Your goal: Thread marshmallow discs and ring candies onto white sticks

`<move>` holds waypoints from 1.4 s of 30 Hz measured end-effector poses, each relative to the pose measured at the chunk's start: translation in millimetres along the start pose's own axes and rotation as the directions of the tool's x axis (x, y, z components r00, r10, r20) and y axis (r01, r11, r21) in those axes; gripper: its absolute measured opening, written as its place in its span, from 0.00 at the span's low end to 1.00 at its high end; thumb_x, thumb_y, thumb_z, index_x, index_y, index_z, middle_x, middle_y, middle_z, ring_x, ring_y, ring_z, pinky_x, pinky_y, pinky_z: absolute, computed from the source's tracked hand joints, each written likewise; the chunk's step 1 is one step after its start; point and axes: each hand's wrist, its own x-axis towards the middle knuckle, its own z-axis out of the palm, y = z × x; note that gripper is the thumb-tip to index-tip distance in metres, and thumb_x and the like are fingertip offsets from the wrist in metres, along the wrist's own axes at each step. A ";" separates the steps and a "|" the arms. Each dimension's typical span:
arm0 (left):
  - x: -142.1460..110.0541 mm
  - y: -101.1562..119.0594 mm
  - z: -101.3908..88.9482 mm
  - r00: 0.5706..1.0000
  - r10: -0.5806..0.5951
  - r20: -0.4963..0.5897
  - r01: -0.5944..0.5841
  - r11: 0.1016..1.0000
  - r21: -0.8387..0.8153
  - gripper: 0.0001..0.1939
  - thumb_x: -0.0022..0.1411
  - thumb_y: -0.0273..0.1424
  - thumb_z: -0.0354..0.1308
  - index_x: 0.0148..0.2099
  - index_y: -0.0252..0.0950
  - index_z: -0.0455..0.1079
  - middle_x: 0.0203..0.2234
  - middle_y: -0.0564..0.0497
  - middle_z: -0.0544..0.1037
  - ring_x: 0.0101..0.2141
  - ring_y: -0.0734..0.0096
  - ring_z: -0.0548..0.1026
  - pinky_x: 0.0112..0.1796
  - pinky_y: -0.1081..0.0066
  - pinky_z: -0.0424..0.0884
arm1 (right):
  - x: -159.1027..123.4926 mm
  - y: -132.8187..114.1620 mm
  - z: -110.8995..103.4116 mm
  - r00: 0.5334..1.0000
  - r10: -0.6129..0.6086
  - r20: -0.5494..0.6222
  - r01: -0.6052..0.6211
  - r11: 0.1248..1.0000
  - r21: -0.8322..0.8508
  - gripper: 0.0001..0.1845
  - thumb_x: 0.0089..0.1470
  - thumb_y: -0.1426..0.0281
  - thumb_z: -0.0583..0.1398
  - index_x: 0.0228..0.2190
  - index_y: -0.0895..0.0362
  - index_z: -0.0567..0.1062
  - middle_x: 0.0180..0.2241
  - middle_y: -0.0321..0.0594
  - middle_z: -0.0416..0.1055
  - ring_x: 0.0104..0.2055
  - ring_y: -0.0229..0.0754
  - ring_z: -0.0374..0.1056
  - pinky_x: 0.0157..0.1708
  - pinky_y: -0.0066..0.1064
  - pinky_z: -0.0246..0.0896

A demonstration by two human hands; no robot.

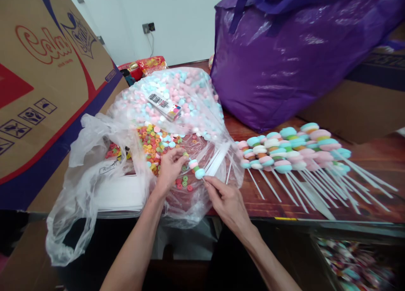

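My right hand (pixel 223 195) pinches a white stick just below a partly threaded candy skewer (pixel 196 169), which carries pink, green and blue pieces. Close to its tip, my left hand (pixel 172 166) holds a small yellowish gummy ring (pixel 185 155) between thumb and fingertips. Loose gummy rings (pixel 152 145) in orange, yellow, red and green lie beside and under the left hand on clear plastic. Several more rings (pixel 184 182) sit between the hands. White sticks (pixel 218 159) lie on the plastic above my right hand.
A clear bag of pastel marshmallows (pixel 190 88) fills the back middle. Finished candy skewers (pixel 291 152) are piled at the right. A cardboard box (pixel 47 92) stands left, a purple bag (pixel 284 59) behind right. A crumpled plastic bag (pixel 85 168) overhangs the table's front edge.
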 end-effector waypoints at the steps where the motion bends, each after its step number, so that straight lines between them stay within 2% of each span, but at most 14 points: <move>1: -3.2 1.3 0.1 0.999 -0.041 0.021 0.043 0.993 -0.106 0.12 0.53 0.31 0.65 0.40 0.34 0.76 0.33 0.49 0.79 0.33 0.69 0.76 0.38 0.69 0.71 | -0.1 0.2 0.2 1.000 0.005 0.010 -0.005 1.000 0.007 0.14 0.63 0.69 0.56 0.43 0.58 0.81 0.36 0.41 0.83 0.33 0.43 0.79 0.33 0.27 0.68; 3: -8.9 4.5 0.3 0.996 -0.080 0.036 0.086 0.971 -0.221 0.14 0.49 0.32 0.68 0.40 0.34 0.77 0.32 0.50 0.80 0.33 0.70 0.76 0.38 0.70 0.71 | -0.4 0.6 0.5 1.000 0.016 0.026 -0.016 1.000 0.015 0.14 0.63 0.69 0.56 0.43 0.57 0.81 0.36 0.40 0.83 0.33 0.43 0.79 0.33 0.28 0.68; 5: -12.8 7.0 0.2 0.996 -0.083 0.022 0.086 0.962 -0.258 0.16 0.47 0.32 0.70 0.40 0.34 0.78 0.34 0.50 0.82 0.35 0.70 0.76 0.40 0.70 0.72 | -0.7 0.9 0.5 0.999 0.023 0.023 -0.023 1.000 0.017 0.14 0.63 0.69 0.56 0.43 0.57 0.81 0.36 0.40 0.83 0.32 0.43 0.79 0.33 0.28 0.69; 9: -16.5 6.2 0.0 0.998 -0.063 -0.009 0.059 0.965 -0.254 0.13 0.48 0.33 0.70 0.38 0.35 0.80 0.35 0.48 0.83 0.37 0.69 0.77 0.43 0.69 0.72 | -0.9 1.0 0.4 1.000 0.019 0.009 -0.019 1.000 0.014 0.13 0.63 0.69 0.56 0.42 0.56 0.81 0.36 0.40 0.83 0.32 0.43 0.79 0.32 0.27 0.69; 15: -19.6 -0.5 4.2 0.993 -0.094 -0.073 0.068 0.953 -0.294 0.12 0.49 0.33 0.69 0.37 0.35 0.80 0.33 0.50 0.82 0.33 0.71 0.76 0.40 0.69 0.71 | -1.3 0.6 0.7 1.000 -0.018 -0.003 0.018 1.000 0.014 0.14 0.63 0.69 0.56 0.41 0.57 0.81 0.34 0.40 0.83 0.31 0.43 0.79 0.34 0.27 0.71; 21: -19.9 -1.4 6.6 0.991 -0.099 -0.088 0.065 0.944 -0.325 0.11 0.49 0.33 0.69 0.37 0.35 0.79 0.33 0.50 0.82 0.34 0.71 0.76 0.40 0.69 0.71 | -2.3 1.2 2.3 0.999 -0.041 -0.019 0.041 0.999 -0.002 0.13 0.63 0.70 0.56 0.41 0.56 0.82 0.35 0.40 0.83 0.31 0.43 0.79 0.33 0.27 0.70; 26: -21.3 -1.9 4.0 0.995 -0.088 -0.038 0.072 0.947 -0.314 0.12 0.49 0.33 0.70 0.38 0.35 0.79 0.33 0.50 0.82 0.35 0.71 0.76 0.40 0.71 0.70 | -2.6 0.7 1.9 0.999 -0.039 -0.010 0.038 0.999 -0.025 0.13 0.63 0.70 0.56 0.41 0.58 0.81 0.33 0.40 0.82 0.30 0.41 0.78 0.32 0.26 0.67; 32: -23.7 2.8 -2.2 0.996 -0.089 0.006 0.088 0.958 -0.272 0.11 0.51 0.35 0.69 0.35 0.34 0.78 0.29 0.52 0.79 0.31 0.75 0.73 0.36 0.74 0.69 | -0.3 -3.8 -2.6 0.997 -0.037 0.065 0.041 0.997 -0.059 0.14 0.64 0.68 0.54 0.31 0.56 0.77 0.20 0.33 0.72 0.20 0.35 0.68 0.24 0.24 0.58; 37: -24.5 8.2 -2.2 0.988 -0.151 0.030 0.152 0.928 -0.339 0.15 0.48 0.37 0.71 0.36 0.34 0.76 0.28 0.54 0.77 0.29 0.76 0.72 0.33 0.75 0.69 | 0.9 -7.9 -5.2 0.992 -0.081 0.099 0.080 0.997 0.008 0.14 0.65 0.70 0.53 0.29 0.56 0.75 0.20 0.31 0.67 0.19 0.33 0.62 0.22 0.23 0.55; 42: -27.1 9.9 -0.7 0.967 -0.231 0.110 0.256 0.850 -0.461 0.19 0.45 0.37 0.74 0.36 0.33 0.74 0.28 0.55 0.76 0.28 0.78 0.72 0.33 0.75 0.71 | 0.4 -8.4 -5.8 0.988 -0.121 0.095 0.119 0.992 0.030 0.13 0.65 0.71 0.53 0.29 0.57 0.74 0.21 0.32 0.68 0.21 0.33 0.64 0.24 0.23 0.56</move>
